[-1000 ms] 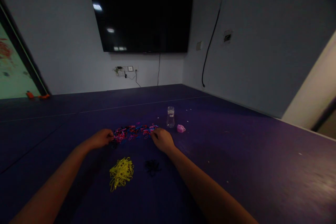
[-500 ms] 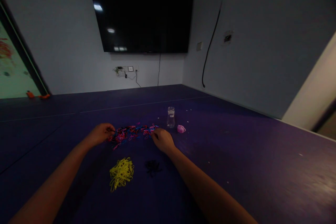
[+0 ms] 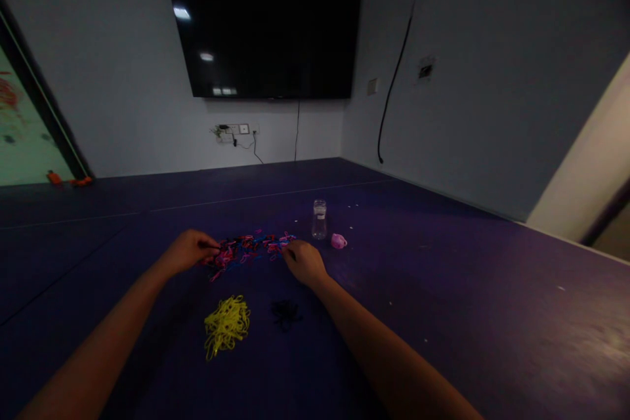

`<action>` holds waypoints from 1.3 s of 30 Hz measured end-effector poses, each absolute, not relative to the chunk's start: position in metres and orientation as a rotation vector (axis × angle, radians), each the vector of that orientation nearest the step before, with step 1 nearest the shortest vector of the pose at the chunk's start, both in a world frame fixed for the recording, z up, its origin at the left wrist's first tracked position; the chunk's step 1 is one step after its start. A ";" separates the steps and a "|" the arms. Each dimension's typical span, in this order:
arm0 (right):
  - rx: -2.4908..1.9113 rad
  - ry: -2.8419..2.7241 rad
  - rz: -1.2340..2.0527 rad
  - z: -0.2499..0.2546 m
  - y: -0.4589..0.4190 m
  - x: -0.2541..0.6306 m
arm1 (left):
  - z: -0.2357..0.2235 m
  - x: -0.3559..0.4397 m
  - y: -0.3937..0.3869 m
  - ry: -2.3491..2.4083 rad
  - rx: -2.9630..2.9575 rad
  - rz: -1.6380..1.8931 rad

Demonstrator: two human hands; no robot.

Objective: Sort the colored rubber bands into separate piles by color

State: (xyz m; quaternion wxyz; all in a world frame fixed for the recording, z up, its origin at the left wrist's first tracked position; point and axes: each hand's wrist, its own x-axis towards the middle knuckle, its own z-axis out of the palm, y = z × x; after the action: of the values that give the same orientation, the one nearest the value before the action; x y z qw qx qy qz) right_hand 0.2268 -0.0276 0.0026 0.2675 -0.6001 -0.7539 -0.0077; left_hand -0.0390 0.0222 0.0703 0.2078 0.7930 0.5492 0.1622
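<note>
A loose heap of pink, red, blue and black elastic bands (image 3: 249, 247) lies spread on the purple floor. At its left end is my left hand (image 3: 194, 249), thumb and fingers brought together in a pinch at the bands. My right hand (image 3: 304, 261) rests at the right end, its fingers curled down onto the bands; whatever is between its fingertips is hidden. Nearer to me sits a pile of yellow elastic bands (image 3: 227, 325). To the right of that is a small pile of black bands (image 3: 285, 312).
A clear bottle (image 3: 319, 222) stands uncapped beyond my right hand, with a pink lid (image 3: 338, 241) beside it. White scraps dot the purple floor (image 3: 443, 289). A television (image 3: 270, 26) hangs on the wall, and a black cable (image 3: 395, 79) dangles near the corner.
My left hand has shifted slightly to the right, further onto the left end of the mixed bands. My right hand stays at about the same place.
</note>
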 end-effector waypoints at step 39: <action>-1.612 -2.170 -0.150 0.007 -0.034 0.220 | 0.067 -0.031 0.011 1.906 2.430 -0.077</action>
State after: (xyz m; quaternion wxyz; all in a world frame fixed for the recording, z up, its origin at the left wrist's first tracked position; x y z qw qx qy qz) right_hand 0.2197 -0.0342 0.0067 0.2156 -0.5814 -0.7826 -0.0543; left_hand -0.0315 0.0112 0.0667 0.0262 0.7864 0.6167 -0.0249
